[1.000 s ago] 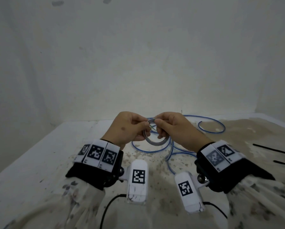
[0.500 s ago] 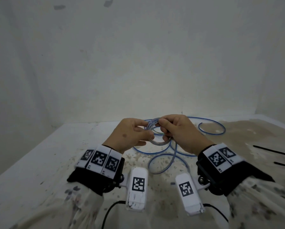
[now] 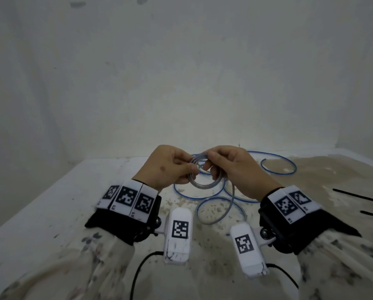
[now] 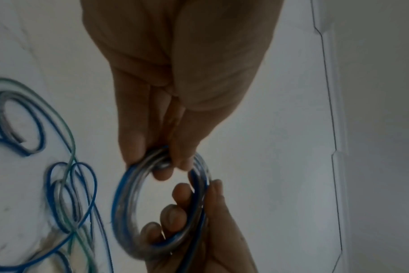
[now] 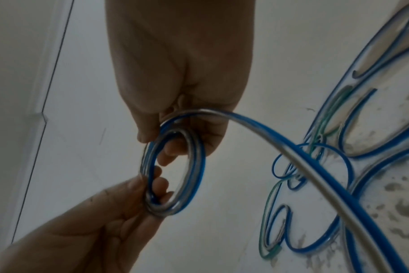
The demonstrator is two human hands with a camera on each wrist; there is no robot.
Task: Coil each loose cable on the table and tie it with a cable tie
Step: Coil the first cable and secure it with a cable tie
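A thin clear cable with a blue stripe is wound into a small coil (image 3: 205,184) held above the table between both hands. My left hand (image 3: 182,168) pinches the coil's left side; the left wrist view shows thumb and fingers closed on the coil (image 4: 128,194). My right hand (image 3: 219,162) grips the right side, with its fingers curled through the coil (image 5: 195,177). From the right hand a loose length (image 5: 292,157) runs down to the uncoiled cable (image 3: 277,167), which lies in loops on the table. Black cable ties (image 3: 358,198) lie at the right.
The table (image 3: 73,213) is white with brown stains and stands against a plain wall. A thinner green-tinted wire (image 5: 268,206) lies among the blue loops. A black cord (image 3: 138,273) hangs from my left wrist camera. The table's left part is bare.
The loose cable has been drawn toward my hands, and a new slack loop now lies on the table just below the coil. Both hands keep hold of the coil, slightly higher.
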